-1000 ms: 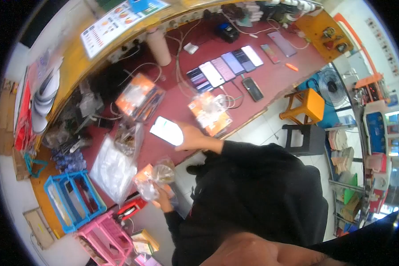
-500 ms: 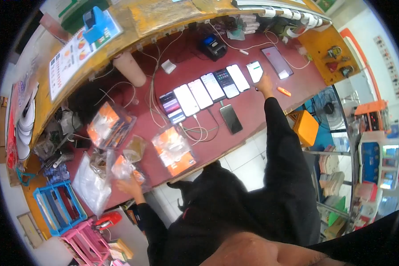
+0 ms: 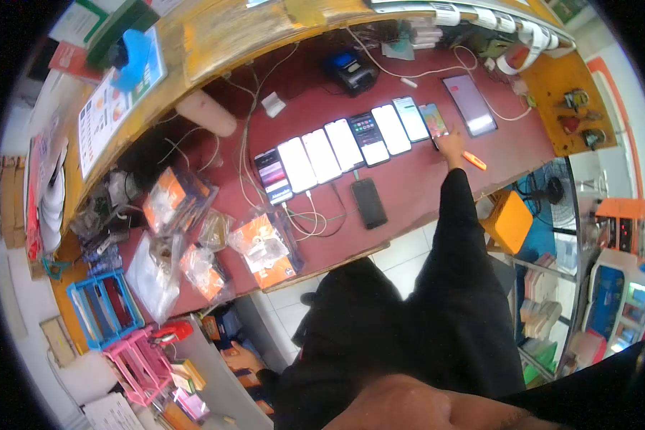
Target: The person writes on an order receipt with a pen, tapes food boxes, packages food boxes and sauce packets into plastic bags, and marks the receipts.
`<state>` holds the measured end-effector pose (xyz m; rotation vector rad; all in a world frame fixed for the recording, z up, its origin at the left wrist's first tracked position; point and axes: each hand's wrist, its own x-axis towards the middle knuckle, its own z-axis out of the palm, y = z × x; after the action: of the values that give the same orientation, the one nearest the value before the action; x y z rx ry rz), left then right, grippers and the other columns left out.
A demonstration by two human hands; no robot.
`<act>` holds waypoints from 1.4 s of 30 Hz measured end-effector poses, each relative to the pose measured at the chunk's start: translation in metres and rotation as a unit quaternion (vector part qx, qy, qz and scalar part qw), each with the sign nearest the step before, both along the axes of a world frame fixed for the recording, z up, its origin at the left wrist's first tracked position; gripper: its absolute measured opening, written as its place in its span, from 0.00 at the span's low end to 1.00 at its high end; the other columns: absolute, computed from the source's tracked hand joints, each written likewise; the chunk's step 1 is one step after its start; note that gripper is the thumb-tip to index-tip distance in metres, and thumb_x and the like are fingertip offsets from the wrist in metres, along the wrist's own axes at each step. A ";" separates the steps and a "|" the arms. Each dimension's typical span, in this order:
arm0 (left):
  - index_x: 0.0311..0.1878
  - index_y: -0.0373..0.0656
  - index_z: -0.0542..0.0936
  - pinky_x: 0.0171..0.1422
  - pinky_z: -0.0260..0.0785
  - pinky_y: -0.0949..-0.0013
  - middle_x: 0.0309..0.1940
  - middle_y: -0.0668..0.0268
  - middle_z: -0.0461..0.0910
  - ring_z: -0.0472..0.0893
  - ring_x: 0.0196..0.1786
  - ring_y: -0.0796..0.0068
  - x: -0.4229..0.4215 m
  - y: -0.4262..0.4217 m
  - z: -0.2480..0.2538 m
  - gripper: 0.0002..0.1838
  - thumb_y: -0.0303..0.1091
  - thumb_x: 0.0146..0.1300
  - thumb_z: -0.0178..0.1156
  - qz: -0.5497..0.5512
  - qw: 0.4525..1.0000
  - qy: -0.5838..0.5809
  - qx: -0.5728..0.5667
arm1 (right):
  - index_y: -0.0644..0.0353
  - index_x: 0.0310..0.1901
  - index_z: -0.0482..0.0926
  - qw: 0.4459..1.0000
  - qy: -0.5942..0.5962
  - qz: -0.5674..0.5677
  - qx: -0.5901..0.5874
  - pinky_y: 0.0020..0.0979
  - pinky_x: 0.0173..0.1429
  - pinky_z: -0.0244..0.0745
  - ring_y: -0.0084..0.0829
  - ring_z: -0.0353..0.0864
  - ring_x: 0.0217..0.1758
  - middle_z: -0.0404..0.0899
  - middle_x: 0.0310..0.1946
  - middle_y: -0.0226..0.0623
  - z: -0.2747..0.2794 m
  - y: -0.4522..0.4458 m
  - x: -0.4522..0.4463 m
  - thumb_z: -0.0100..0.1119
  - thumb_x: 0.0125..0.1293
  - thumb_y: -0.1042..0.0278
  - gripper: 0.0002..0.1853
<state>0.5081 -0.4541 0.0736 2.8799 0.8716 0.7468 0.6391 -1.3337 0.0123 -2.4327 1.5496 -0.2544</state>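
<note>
On the dark red table, several phones lie side by side in a row; a white-lit phone [image 3: 391, 130] is among them. My right hand [image 3: 451, 145] touches the lower end of a small colourful-screened phone [image 3: 432, 120] at the row's right end, its fingers closed on it. Beside that hand lies an orange marker-like object [image 3: 474, 160]. At the lower left, below the table edge, my left hand [image 3: 242, 357] is near an open drawer [image 3: 215, 327], with fingers spread and nothing visible in it. A dark phone [image 3: 369, 203] rests below the row.
Orange-and-white plastic packets [image 3: 264, 247] lie on the table's left part. A blue basket [image 3: 104, 308] and a pink basket [image 3: 137, 364] stand at the lower left. A black device [image 3: 352, 72] and white cables are at the back; an orange stool [image 3: 509, 221] stands at the right.
A lit phone now lies at the right of the row. My right hand has moved from the left part of the table to the small phone. My left hand has left the packet and dropped below the edge.
</note>
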 end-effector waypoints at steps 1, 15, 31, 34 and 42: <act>0.56 0.36 0.71 0.52 0.64 0.53 0.49 0.52 0.74 0.73 0.49 0.52 -0.014 0.000 -0.005 0.31 0.52 0.60 0.63 0.021 0.999 0.015 0.025 | 0.51 0.66 0.63 0.998 0.017 0.027 0.045 0.48 0.64 0.64 0.51 0.67 0.63 0.68 0.60 0.50 -0.004 -0.003 -0.008 0.67 0.48 0.48 0.43; 0.64 0.38 0.64 0.62 0.61 0.50 0.56 0.47 0.69 0.69 0.56 0.44 -0.155 -0.045 -0.011 0.34 0.39 0.56 0.65 0.091 0.975 0.201 -0.035 | 0.65 0.57 0.72 0.948 -0.077 0.294 0.091 0.39 0.53 0.72 0.44 0.79 0.49 0.79 0.42 0.54 -0.005 -0.059 0.012 0.61 0.53 0.65 0.28; 0.59 0.54 0.69 0.56 0.61 0.45 0.50 0.61 0.72 0.69 0.57 0.56 -0.396 -0.192 -0.060 0.28 0.46 0.56 0.64 0.421 0.830 0.099 -0.351 | 0.64 0.47 0.76 0.410 -0.593 0.686 0.101 0.39 0.56 0.69 0.41 0.74 0.49 0.73 0.45 0.42 0.276 0.576 0.041 0.64 0.62 0.69 0.13; 0.57 0.50 0.73 0.58 0.66 0.50 0.50 0.56 0.76 0.75 0.55 0.54 -0.497 -0.281 -0.128 0.28 0.53 0.56 0.64 0.484 0.694 -0.025 -0.533 | 0.64 0.48 0.74 0.190 -0.494 0.807 0.262 0.40 0.57 0.67 0.42 0.72 0.51 0.72 0.45 0.42 0.274 0.701 -0.125 0.61 0.62 0.74 0.13; 0.51 0.41 0.78 0.55 0.71 0.62 0.45 0.51 0.80 0.79 0.49 0.55 -0.633 -0.475 -0.127 0.25 0.52 0.58 0.62 0.715 0.470 -0.337 -0.393 | 0.62 0.53 0.73 -0.299 -0.060 0.921 0.243 0.40 0.57 0.66 0.42 0.73 0.51 0.73 0.46 0.44 0.128 0.773 -0.540 0.63 0.54 0.74 0.23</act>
<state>-0.1252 -0.9294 -0.0533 0.3893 2.3488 0.8801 0.0988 -0.5605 0.1400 0.7904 3.5210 -0.8407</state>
